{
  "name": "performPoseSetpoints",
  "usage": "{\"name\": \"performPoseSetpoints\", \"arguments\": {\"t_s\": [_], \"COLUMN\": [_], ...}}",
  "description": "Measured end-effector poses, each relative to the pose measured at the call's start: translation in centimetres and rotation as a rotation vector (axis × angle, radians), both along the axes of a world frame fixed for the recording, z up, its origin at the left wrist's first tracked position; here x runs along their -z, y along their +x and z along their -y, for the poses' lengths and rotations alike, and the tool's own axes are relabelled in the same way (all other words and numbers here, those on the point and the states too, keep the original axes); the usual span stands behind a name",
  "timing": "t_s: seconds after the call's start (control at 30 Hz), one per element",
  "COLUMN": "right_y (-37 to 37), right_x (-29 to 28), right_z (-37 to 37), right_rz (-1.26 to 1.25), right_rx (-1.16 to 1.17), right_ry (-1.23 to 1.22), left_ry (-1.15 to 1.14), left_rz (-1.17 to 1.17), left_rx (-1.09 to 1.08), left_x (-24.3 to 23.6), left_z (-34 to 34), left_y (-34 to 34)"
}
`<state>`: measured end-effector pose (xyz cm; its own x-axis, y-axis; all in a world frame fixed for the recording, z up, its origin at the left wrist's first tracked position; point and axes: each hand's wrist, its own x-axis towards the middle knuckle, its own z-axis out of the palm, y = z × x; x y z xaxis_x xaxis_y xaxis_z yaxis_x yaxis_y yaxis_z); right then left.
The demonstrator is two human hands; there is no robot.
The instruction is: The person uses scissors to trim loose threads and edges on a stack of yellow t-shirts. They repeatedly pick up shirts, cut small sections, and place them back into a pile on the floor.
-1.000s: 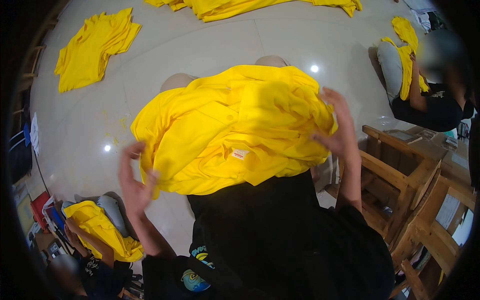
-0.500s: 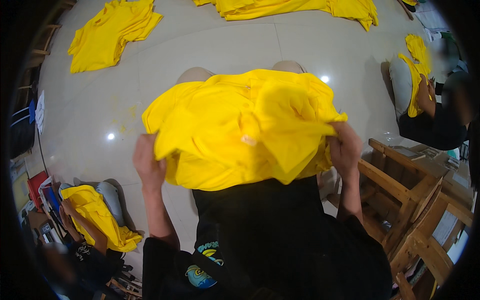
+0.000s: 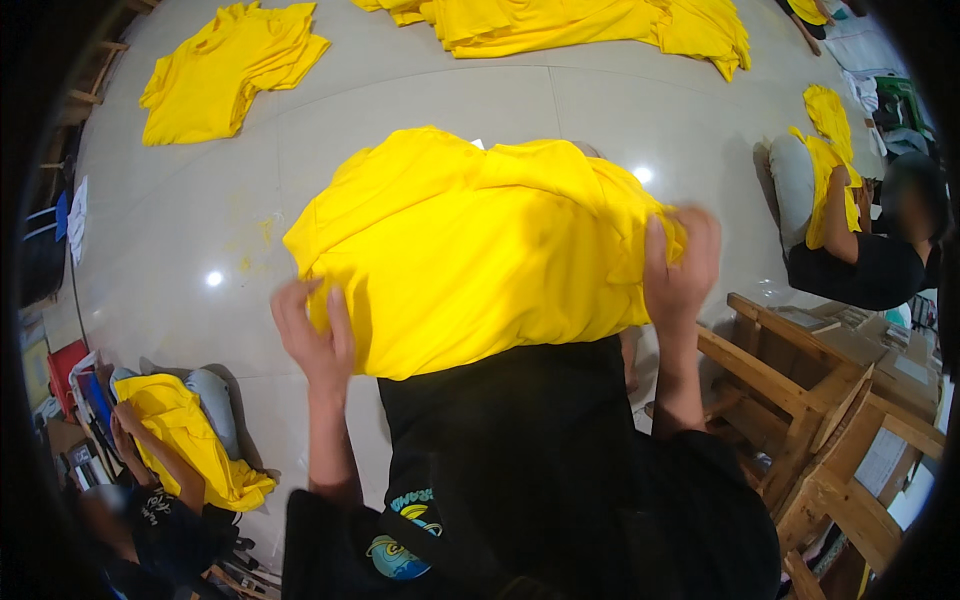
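Observation:
A yellow shirt (image 3: 470,270) lies spread across my lap, its smooth body turned upward and a small white label peeking over the far edge. My left hand (image 3: 318,310) is closed on the shirt's left edge, fingers curled and thumb against the cloth. My right hand (image 3: 682,255) grips the bunched fabric at the right edge, its fingers bent. Some of each hand's fingertips are hidden by the cloth.
Yellow shirts lie stacked (image 3: 210,80) at the far left and piled (image 3: 540,20) at the far centre. Co-workers sit at lower left (image 3: 150,530) and right (image 3: 850,270), handling yellow cloth. Wooden frames (image 3: 760,370) and cardboard stand at my right on the tiled floor (image 3: 450,90).
The crumpled opening and loose folds seen earlier are now covered by a smooth yellow panel. My hands have moved from open beside the shirt to closing on its side edges.

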<state>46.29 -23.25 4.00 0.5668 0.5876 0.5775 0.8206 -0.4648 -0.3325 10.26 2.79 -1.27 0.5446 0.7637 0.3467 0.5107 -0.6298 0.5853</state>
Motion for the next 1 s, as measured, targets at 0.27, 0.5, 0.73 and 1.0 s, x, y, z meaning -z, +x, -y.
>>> {"name": "performPoseSetpoints", "arguments": {"t_s": [0.27,0.5,0.73,1.0], "right_y": [-8.7,-8.5,-6.7,-2.9], "right_x": [5.9,9.2,8.7,4.9], "right_z": [9.6,9.8,8.4,2.2], "right_rz": [-1.017,-1.146,-1.895,-1.373], "right_rx": [0.383,0.665,0.314,0.246], "right_ry": [0.003,0.138,1.063,1.051], "left_ry": [-1.071,-0.89,-1.492,-1.492], "left_rz": [0.301,-0.122,0.437,0.609], "left_rx": [-0.537,-0.38,-0.331,-0.375], "left_x": [2.9,2.8,5.4,-1.8], "left_z": [8.4,7.4,6.5,4.8], "left_y": [-5.3,-7.1,-7.7,-3.3]}}
